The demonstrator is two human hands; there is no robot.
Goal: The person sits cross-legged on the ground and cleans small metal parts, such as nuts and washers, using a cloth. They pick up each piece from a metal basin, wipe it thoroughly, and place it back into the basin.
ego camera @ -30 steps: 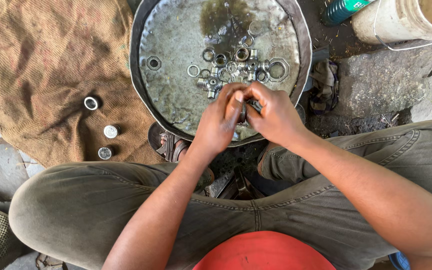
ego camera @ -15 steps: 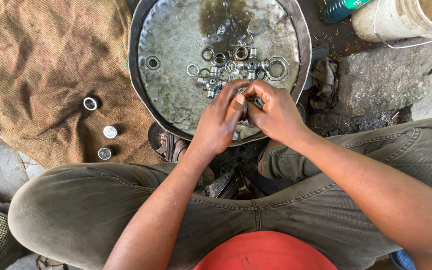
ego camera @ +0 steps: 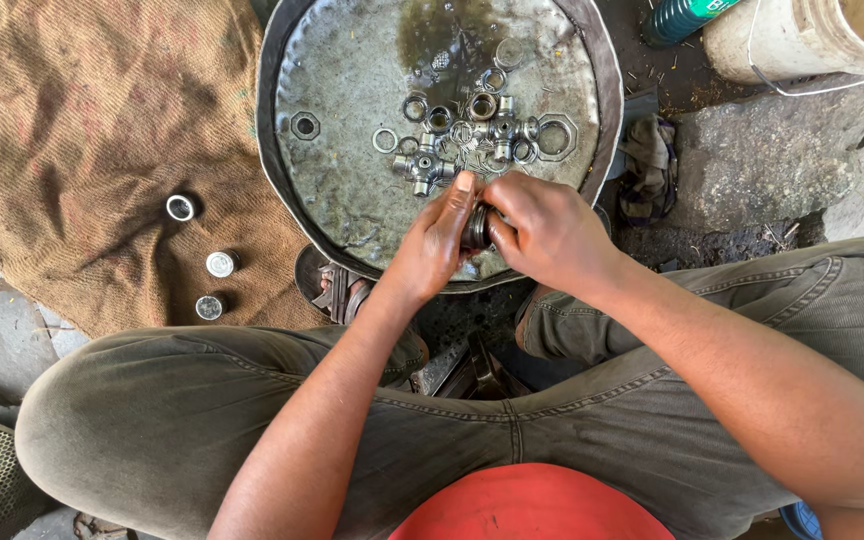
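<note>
My left hand and right hand clamped together on small metal bearing cup, over round metal pan at its 6 o'clock, loose rings and cross joint at 12, three caps on burlap at 9.

Single view, taken from a camera on the seated person's head and aimed almost straight down. The person's knees and lap fill the near edge, close to the lens. Both forearms run away from the camera to the left hand and right hand, which meet near centre frame. Beyond them, at the far side, lies a round metal pan; a burlap cloth covers the ground on the far left. No second view shares the scene.
</note>
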